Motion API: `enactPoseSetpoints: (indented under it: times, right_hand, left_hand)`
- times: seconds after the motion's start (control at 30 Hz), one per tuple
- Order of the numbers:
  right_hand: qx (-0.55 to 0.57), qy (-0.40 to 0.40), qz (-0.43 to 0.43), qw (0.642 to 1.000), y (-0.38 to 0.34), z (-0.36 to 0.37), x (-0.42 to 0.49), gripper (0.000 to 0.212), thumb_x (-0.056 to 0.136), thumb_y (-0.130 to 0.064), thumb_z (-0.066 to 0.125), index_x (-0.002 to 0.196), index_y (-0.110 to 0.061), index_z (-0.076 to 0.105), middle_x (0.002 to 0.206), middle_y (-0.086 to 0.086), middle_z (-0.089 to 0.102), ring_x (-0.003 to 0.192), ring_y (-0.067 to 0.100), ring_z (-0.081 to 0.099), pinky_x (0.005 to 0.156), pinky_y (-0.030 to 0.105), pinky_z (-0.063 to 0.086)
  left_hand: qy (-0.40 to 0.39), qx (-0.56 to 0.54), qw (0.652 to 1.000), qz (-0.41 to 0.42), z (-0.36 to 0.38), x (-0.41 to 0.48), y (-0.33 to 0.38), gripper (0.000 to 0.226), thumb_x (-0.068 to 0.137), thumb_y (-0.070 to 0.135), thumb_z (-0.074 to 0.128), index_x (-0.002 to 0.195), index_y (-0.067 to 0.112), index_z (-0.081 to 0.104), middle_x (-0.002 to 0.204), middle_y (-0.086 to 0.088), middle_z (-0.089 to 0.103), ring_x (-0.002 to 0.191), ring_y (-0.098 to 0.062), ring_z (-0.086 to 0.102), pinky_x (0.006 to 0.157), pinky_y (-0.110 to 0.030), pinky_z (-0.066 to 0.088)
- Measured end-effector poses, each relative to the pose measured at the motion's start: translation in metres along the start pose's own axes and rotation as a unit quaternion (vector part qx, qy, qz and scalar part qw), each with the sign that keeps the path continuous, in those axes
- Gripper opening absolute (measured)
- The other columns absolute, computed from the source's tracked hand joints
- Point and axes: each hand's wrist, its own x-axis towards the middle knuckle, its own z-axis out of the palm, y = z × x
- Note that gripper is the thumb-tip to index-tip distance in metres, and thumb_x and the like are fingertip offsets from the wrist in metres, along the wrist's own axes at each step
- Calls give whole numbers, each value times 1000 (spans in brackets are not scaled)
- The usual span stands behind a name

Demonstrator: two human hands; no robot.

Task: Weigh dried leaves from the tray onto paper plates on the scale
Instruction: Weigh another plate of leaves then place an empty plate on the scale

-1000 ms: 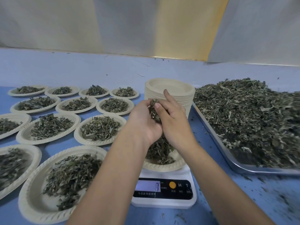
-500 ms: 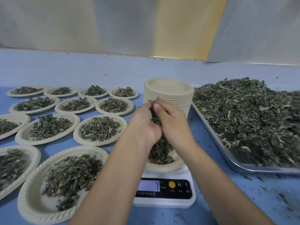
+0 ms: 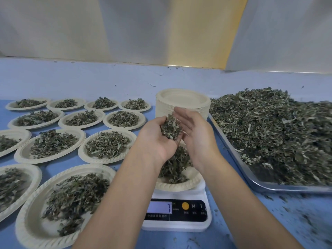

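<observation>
A white digital scale stands at the near centre with a paper plate on it, and a heap of dried leaves lies in that plate. Above the plate my left hand cups a clump of dried leaves, its fingers curled round it. My right hand is just right of the clump with straight fingers, palm turned toward the leaves and nothing in its grip. The metal tray on the right holds a big pile of dried leaves.
A stack of empty paper plates stands behind my hands. Several filled paper plates cover the blue table to the left, one large plate at the near left. Leaf crumbs lie on the table at the near right.
My hands were pressed together around the clump; now the right hand has opened and drawn slightly to the right, leaving the clump in my left hand.
</observation>
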Motion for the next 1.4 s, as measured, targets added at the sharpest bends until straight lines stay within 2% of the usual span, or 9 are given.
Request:
enactPoseSetpoints:
  times: [0.17,0.37,0.53,0.7,0.8,0.9,1.03,1.2,1.4]
  right_hand:
    - [96,32,20,995,-6,-2,4,23,91,-13,47,89,-14,70,87,-4,72,67,-6,66,59,12,48]
    - [184,145,21,972,-29,-28,14,19,90,-9,50,80,-9,67,82,2,67,59,3,64,56,17,48]
    - [235,243,4,941,-46,-78,28,23,93,-12,42,90,-13,64,103,2,66,87,10,59,65,19,45]
    - [234,378,-16,895,-43,-127,40,18,87,-10,48,86,-11,66,109,14,67,88,24,63,87,43,51]
    - [209,429,-34,878,-37,-136,42,21,85,-9,50,66,-13,60,87,15,67,78,26,57,92,52,49]
    - [197,429,-25,881,-34,-134,42,21,87,-9,48,89,-17,68,87,-2,61,92,25,58,95,44,47]
    - [234,381,-35,894,-33,-130,42,33,91,0,42,114,-5,65,90,0,60,80,9,59,71,21,49]
    - [276,320,-65,904,-38,-110,34,29,90,8,39,104,2,63,101,15,63,87,19,64,79,21,52]
    - [243,235,-71,938,-30,-67,28,29,93,4,39,84,-3,66,64,2,64,61,8,65,59,17,53]
  left_hand:
    - [0,-17,1000,20,13,1,-11,20,97,11,41,87,5,57,89,-9,62,81,-19,58,95,-31,40]
    - [-44,-46,998,-30,54,14,-44,21,94,14,43,81,4,55,80,-13,58,72,-22,56,77,-31,47]
    - [-57,30,996,-64,88,35,-84,21,94,20,40,83,8,53,84,-15,58,72,-24,55,68,-31,43]
    - [-58,163,982,-72,103,56,-127,28,96,31,44,93,8,60,113,-14,56,86,-22,52,89,-39,44]
    - [-66,249,964,-65,103,59,-135,41,97,40,39,120,15,62,147,-6,38,136,-20,30,115,-45,13]
    - [-92,271,956,-72,99,61,-134,47,98,42,34,130,16,56,154,-7,26,144,-20,16,117,-45,7]
    - [-124,235,962,-69,92,62,-127,45,100,33,33,131,7,52,143,-13,45,132,-22,41,113,-37,27]
    - [-137,211,967,-37,85,46,-107,41,100,20,28,121,2,58,128,-12,59,120,-18,55,86,-22,44]
    - [-127,196,972,18,61,21,-58,36,98,16,29,106,2,61,126,-13,60,117,-19,56,97,-26,40]
